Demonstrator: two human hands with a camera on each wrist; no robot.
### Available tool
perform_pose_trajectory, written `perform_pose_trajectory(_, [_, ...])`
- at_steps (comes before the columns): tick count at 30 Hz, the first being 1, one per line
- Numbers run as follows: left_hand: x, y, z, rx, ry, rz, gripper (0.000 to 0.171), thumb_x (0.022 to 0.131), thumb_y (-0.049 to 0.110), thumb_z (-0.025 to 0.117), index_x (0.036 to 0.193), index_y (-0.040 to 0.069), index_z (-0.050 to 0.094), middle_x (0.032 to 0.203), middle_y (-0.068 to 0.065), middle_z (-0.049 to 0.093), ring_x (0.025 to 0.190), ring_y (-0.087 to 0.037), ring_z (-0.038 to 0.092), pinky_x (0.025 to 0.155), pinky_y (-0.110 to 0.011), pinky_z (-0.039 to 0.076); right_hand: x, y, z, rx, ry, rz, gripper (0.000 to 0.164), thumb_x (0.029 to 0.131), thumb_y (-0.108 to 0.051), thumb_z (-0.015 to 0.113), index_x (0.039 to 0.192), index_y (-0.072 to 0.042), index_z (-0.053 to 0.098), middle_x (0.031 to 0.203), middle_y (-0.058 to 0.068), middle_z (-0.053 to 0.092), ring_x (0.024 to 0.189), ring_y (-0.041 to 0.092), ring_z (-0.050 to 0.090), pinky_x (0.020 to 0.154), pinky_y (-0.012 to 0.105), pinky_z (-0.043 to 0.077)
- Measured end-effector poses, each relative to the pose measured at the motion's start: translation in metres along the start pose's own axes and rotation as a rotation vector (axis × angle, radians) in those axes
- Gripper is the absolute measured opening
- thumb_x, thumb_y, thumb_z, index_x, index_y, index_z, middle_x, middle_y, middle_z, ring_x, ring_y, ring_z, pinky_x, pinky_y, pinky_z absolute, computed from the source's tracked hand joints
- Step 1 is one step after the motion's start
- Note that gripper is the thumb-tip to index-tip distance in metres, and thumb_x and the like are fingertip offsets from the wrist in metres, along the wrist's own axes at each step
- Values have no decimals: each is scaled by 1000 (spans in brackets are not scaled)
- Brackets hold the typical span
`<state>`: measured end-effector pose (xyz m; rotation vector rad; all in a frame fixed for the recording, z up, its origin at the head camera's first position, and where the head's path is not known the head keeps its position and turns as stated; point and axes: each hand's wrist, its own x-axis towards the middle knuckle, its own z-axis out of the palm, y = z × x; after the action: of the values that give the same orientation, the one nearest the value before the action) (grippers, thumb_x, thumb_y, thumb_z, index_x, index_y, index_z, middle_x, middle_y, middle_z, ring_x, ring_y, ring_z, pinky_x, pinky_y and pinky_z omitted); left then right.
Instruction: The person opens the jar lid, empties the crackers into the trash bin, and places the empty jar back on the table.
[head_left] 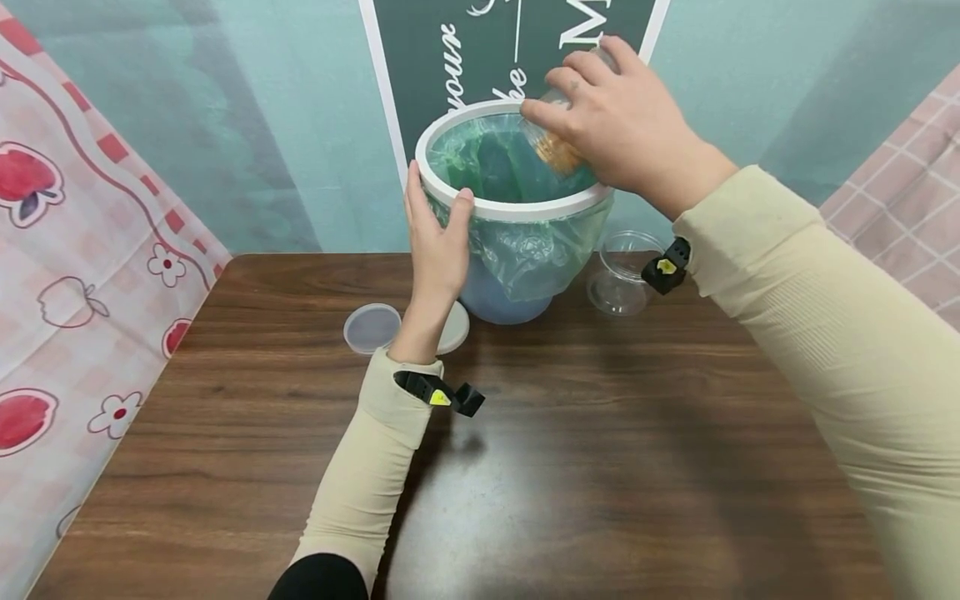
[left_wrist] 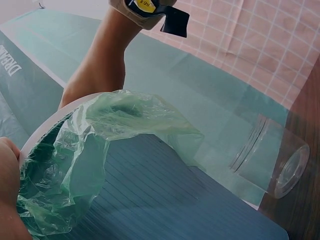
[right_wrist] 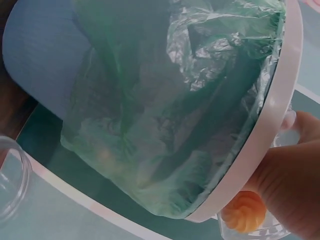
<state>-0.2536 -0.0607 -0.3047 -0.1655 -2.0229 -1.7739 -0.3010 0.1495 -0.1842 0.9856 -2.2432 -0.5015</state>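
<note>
A small blue bin (head_left: 501, 296) stood at the far middle of the brown desk (head_left: 585, 467), tipped toward the person. It had a white ring (head_left: 480, 204) round its top and a thin green bag (head_left: 525, 250) inside, with the bag's edge hanging down the outside. The left hand (head_left: 435, 242) held the near left rim, thumb over the ring and fingers (head_left: 415, 196) flat on the outside. The right hand (head_left: 615, 117) was over the far right rim, its fingers curled round a clear jar (head_left: 558, 146) tipped mouth down into the bin. Orange swirly pieces (right_wrist: 243, 212) sat in the jar's mouth. A second clear jar (head_left: 621, 275), with no lid and nothing in it, lay on its side on the desk just right of the bin. Two round lids (head_left: 372, 327) lay flat on the desk near the left wrist. The near half of the desk was open brown wood. A dark green sign (head_left: 510, 50) with a white border stood behind the bin; its white writing was cut off and hard to read. A cloth with red apples (head_left: 82, 250) hung on the left, and a pink checked cloth (head_left: 907, 200) hung on the right.
</note>
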Motion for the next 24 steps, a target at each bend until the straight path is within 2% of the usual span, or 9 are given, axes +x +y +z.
perform_pose_trajectory(6, [-1, 1, 0, 0, 5, 11, 83, 98, 39, 52, 164, 12, 9, 171, -6, 10, 157, -13, 12, 128, -43, 16, 0, 2, 0, -42, 28, -71, 99, 50, -5, 100, 137, -16, 56, 134, 23, 62, 128, 39, 52, 115, 58, 35])
perform_pose_trajectory(10, [-1, 1, 0, -1, 3, 4, 83, 98, 39, 52, 164, 14, 8, 171, -5, 10, 157, -11, 11, 128, -41, 15, 0, 4, 1, -81, 32, -92, 105, 45, -6, 102, 138, -17, 55, 137, 23, 61, 130, 39, 50, 117, 57, 34])
perform_pose_trajectory(14, [-1, 2, 1, -3, -6, 1, 82, 98, 38, 52, 164, 14, 8, 171, -4, 9, 156, -9, 11, 128, -39, 16, -1, 4, 1, -117, 2, -82, 106, 48, -5, 100, 141, -18, 51, 141, 22, 58, 134, 39, 47, 119, 57, 31])
perform_pose_trajectory(19, [-2, 4, 0, -4, -14, -6, 83, 98, 39, 51, 164, 14, 6, 171, -4, 8, 155, -8, 11, 127, -40, 17, -3, 4, 1, -146, 4, -92, 96, 60, 1, 93, 142, -19, 49, 143, 22, 56, 136, 39, 47, 121, 56, 29])
perform_pose_trajectory(24, [-1, 3, -1, -4, -17, -7, 84, 98, 40, 51, 164, 15, 6, 171, -3, 7, 156, -7, 9, 128, -39, 16, -2, 5, 1, -167, 10, -127, 88, 67, 4, 89, 143, -19, 50, 142, 22, 57, 136, 38, 48, 122, 54, 28])
